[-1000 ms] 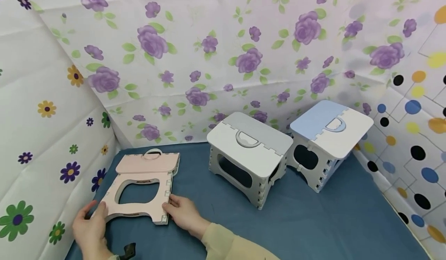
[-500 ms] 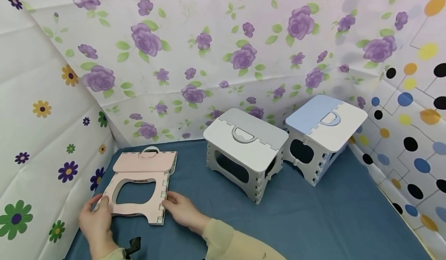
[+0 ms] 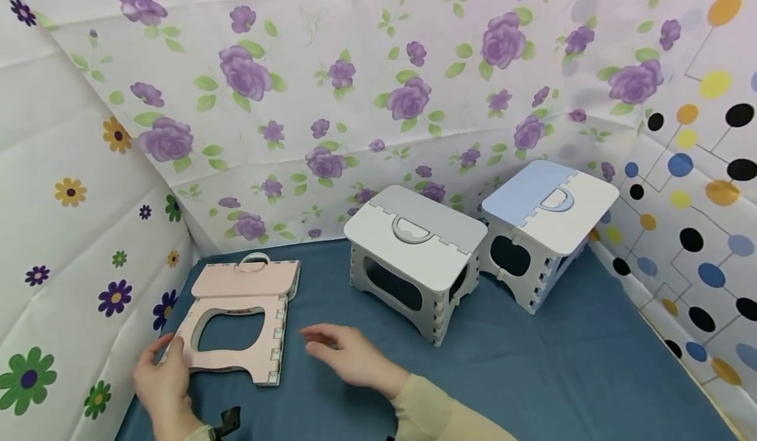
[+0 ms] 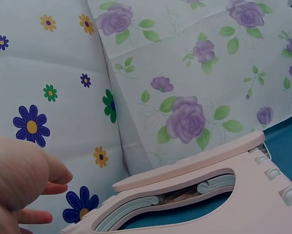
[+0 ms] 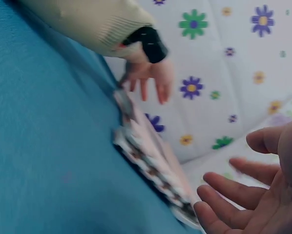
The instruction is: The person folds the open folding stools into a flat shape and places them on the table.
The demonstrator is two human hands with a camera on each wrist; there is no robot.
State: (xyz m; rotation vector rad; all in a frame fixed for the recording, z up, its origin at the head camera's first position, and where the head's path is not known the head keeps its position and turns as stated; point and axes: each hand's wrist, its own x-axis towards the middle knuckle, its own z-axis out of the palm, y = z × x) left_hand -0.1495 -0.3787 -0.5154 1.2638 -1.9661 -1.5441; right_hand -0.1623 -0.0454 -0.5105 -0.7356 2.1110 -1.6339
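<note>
A pink folding stool (image 3: 269, 336) lies folded flat at the left of the blue surface, its seat flap and carry handle toward the back wall. My left hand (image 3: 162, 378) is at the stool's near left edge. In the left wrist view its thumb and fingers (image 4: 36, 216) are spread apart beside the pink frame; whether they touch it I cannot tell. My right hand (image 3: 349, 355) hovers to the right of the stool, apart from it. In the right wrist view its fingers (image 5: 234, 190) are spread and hold nothing.
A grey and white folding stool (image 3: 408, 244) stands unfolded at the middle back. Beside it on the right stands an unfolded blue and white one (image 3: 550, 211). Patterned sheets (image 3: 284, 66) wall in the blue surface (image 3: 503, 375) at the back and both sides.
My right hand has let go of the pink stool's right edge and moved away to the right. The left hand stays by its left edge. The pink stool still lies flat.
</note>
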